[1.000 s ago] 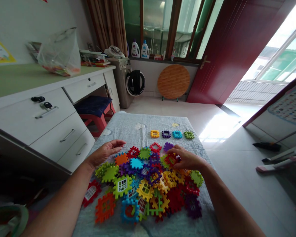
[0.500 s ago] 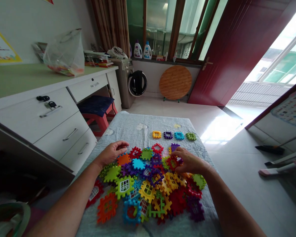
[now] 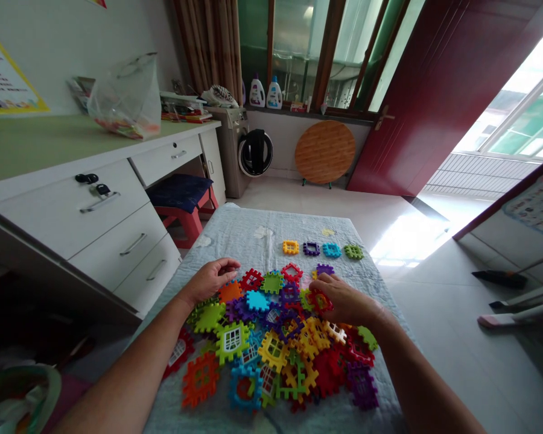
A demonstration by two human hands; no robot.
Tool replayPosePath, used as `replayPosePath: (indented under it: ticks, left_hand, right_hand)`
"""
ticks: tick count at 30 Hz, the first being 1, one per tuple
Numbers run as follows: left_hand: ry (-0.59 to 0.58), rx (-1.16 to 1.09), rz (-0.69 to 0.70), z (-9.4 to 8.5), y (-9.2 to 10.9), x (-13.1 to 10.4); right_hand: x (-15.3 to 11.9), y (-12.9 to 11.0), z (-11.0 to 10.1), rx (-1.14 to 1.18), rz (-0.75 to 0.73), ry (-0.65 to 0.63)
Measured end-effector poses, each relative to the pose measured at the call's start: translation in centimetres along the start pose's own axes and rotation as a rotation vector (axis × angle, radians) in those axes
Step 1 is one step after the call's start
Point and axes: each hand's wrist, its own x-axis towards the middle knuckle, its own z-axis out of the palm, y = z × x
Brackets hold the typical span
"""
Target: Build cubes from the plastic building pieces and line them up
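A heap of colourful interlocking plastic blocks [image 3: 274, 351], flat with notched edges, is spread over the cloth-covered table. My right hand [image 3: 344, 298] is at the heap's far right side, its fingers closed on a red block [image 3: 320, 301]; part of that block is hidden under the hand. Beside the heap's far left edge is my left hand [image 3: 215, 279], holding nothing, its fingers loosely bent and the thumb apart. An orange block [image 3: 230, 293] lies close to it. Beyond the heap stand a yellow block [image 3: 290, 248], a purple block [image 3: 311, 248], a blue block [image 3: 332, 250] and a green block [image 3: 353, 252] in a row.
A light blue cloth [image 3: 244, 232] covers the table. To the left is a white desk [image 3: 113, 211] with drawers, and a red stool [image 3: 190, 223] with a dark top. A washing machine [image 3: 233, 150], a round wooden tabletop [image 3: 324, 150] and a red door [image 3: 411, 90] are farther back.
My right hand has turned slightly over the heap, and the red block now shows more upright at its fingers. My left hand stays in place. The whole view has shifted a little.
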Motion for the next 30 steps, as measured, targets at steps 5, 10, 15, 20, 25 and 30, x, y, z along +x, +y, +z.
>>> replayPosePath:
  ticks: [5, 10, 15, 20, 25, 30]
  left_hand:
    - [0.008, 0.009, 0.010, 0.0, -0.1, 0.1]
    - [0.007, 0.028, 0.025, 0.0, -0.4, 0.2]
    - [0.004, 0.050, 0.016, -0.1, -0.1, 0.1]
    - [0.006, 0.063, 0.018, -0.1, 0.3, 0.0]
    - [0.018, 0.067, 0.019, -0.1, 0.4, 0.0]
    - [0.018, 0.075, 0.031, -0.1, 0.2, 0.0]
  right_hand:
    - [1.1, -0.6, -1.6, 0.003, -0.049, 0.092]
    - [5.1, -1.0, -3.2, -0.029, -0.188, 0.184]
    - [8.9, -0.7, -2.2, -0.158, -0.229, 0.033]
    - [9.6, -0.8, -1.7, -0.187, -0.214, -0.073]
    - [10.0, -0.9, -2.3, -0.199, -0.253, -0.100]
    - [10.7, -0.3, -1.8, -0.226, -0.246, -0.107]
